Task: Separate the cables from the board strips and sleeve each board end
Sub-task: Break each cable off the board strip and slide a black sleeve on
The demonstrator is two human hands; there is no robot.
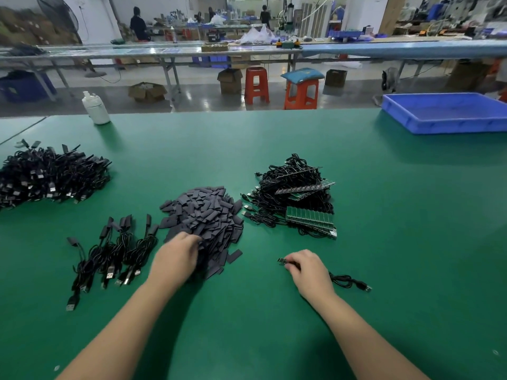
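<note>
Left hand [175, 256] digs into the sleeve pile [204, 215]; right hand [307, 267] pinches the board end [282, 261], pointing left toward it.

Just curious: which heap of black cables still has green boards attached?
The heap right of the grey sleeve pile: black cables with green board strips. The others show none.

Green worktable [247, 338], long benches [164, 52] behind, orange stools [256, 85] (two), glossy grey floor [197, 94]
</note>
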